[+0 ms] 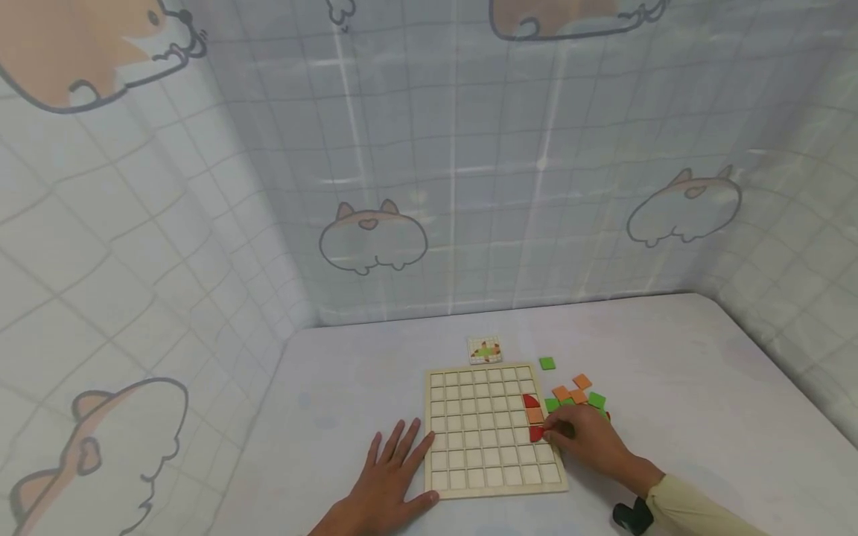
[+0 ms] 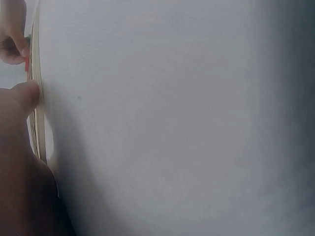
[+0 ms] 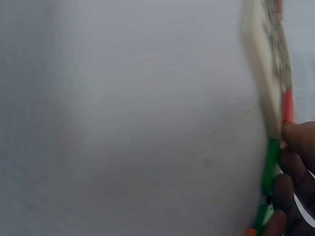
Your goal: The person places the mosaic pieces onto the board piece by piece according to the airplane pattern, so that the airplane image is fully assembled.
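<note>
A wooden grid board (image 1: 496, 492) lies on the table. Down its right column sit a red quarter-circle tile (image 1: 530, 401), an orange square tile (image 1: 534, 415) and a second red tile (image 1: 535, 433). With thumb and forefinger, my right hand (image 1: 590, 439) pinches that second red tile (image 3: 288, 104) at its right edge, level with the grid. Flat on the table to the left, my left hand (image 1: 389, 480) has its fingers spread, with forefinger and thumb tips at the board's left edge. In the left wrist view, the thumb (image 2: 30, 93) rests against the board's side (image 2: 41, 113).
Right of the board lies a loose pile of green tiles (image 1: 596, 400) and orange tiles (image 1: 579, 396), partly hidden by my right hand. One green tile (image 1: 547, 363) lies apart. A small pattern card (image 1: 485, 350) sits behind the board. A patterned curtain (image 1: 469, 186) surrounds the table.
</note>
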`<state>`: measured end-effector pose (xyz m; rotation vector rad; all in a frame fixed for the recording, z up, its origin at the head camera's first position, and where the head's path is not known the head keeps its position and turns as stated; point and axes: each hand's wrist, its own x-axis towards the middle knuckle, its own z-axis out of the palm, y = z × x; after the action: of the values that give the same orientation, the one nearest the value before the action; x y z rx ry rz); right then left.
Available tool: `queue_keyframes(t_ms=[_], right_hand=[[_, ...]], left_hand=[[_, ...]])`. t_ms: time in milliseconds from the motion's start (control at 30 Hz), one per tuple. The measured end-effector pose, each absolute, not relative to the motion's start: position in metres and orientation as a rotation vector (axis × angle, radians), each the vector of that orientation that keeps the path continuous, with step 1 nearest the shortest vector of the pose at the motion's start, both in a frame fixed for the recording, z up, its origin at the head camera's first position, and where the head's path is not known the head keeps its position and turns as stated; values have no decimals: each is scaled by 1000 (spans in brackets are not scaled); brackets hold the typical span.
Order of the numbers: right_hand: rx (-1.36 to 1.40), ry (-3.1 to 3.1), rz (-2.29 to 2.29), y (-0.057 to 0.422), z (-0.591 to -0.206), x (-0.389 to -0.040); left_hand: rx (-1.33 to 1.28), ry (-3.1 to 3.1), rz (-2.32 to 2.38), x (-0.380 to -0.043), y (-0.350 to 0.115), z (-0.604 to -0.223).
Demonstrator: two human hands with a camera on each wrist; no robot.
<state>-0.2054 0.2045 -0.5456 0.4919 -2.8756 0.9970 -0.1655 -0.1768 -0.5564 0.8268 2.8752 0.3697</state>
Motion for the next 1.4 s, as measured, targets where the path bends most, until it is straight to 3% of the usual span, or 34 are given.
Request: queue_keyframes(t_ms=[633, 1400], right_hand=[[858, -2706, 644, 193, -544, -202], [795, -2886, 589, 200, -544, -202]], left_hand=[[843, 2888, 391, -166, -176, -556], [836, 2891, 376, -165, -176, -556]])
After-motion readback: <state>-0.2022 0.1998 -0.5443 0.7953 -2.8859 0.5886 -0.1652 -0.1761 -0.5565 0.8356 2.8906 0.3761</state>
